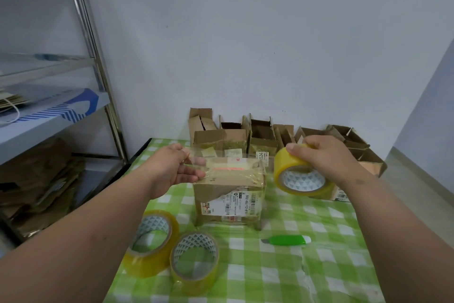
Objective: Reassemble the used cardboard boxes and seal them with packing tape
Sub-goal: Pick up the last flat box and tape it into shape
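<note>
Closed cardboard box (229,194) at frame centre, label partly readable as "502-60", is flanked by two spare tape rolls (172,246) and a green cutter (287,240) below, open boxes (262,135) behind; tape end is pinched by left hand (177,167), tape roll (301,172) gripped by right hand (326,155).

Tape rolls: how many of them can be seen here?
3. One tape roll is held in the right hand beside the box; two lie on the tablecloth near the left forearm. None seem hidden.
</note>
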The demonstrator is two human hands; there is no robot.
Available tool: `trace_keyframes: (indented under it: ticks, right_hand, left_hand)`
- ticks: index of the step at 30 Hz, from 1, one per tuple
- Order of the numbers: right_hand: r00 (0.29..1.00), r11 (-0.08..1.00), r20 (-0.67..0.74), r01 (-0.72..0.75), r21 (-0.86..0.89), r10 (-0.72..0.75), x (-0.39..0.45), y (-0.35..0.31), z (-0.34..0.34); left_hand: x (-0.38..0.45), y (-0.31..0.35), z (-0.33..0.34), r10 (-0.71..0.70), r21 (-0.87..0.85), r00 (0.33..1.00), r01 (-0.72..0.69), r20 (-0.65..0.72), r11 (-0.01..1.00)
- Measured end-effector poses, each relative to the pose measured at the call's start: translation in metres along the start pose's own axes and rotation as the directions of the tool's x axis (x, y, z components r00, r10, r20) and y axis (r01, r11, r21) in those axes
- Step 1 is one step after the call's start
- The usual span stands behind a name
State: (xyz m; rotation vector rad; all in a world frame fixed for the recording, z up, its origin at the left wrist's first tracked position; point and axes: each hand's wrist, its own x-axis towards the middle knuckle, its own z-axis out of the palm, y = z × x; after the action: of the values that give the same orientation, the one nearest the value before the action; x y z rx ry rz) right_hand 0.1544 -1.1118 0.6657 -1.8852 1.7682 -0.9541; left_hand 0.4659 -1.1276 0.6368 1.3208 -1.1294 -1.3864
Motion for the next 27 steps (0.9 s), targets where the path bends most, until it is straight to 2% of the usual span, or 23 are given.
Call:
trace_keyframes:
  ticks: [2,5,10,16,21,27]
  right_hand:
    - [1.000,0.991,0.011,-0.016,-0.135,0.018,0.002,0.001,0.003]
    - [0.999,0.975,0.010,-0.049,-0.218,0.052,0.005,-0.002,0.008]
    - [0.992,0.953,0.020,-0.117,-0.278,0.127,0.015,-0.011,0.009]
    - [0.981,0.926,0.062,-0.152,-0.346,0.184,0.016,-0.019,0.020]
    - [0.973,0.913,0.076,-0.174,-0.370,0.216,0.013,-0.018,0.018]
    - [0.968,0.926,0.098,-0.189,-0.325,0.232,0.012,-0.010,0.021]
  left_hand:
    - [0.000,-0.002,-0.002,0.012,0.031,1.000,-0.012,-0.013,0.999]
    - [0.002,-0.006,-0.004,0.024,0.033,0.999,-0.023,-0.028,0.999]
    - [0.004,-0.010,-0.001,0.030,-0.002,0.998,-0.030,-0.051,1.000]
    - [0.007,-0.018,-0.005,-0.028,-0.164,0.999,0.021,-0.043,0.986]
    - [0.014,-0.025,0.000,-0.094,-0.258,0.989,0.062,-0.117,0.964]
    - [0.023,-0.032,0.002,-0.215,-0.099,0.947,0.197,-0.240,0.975]
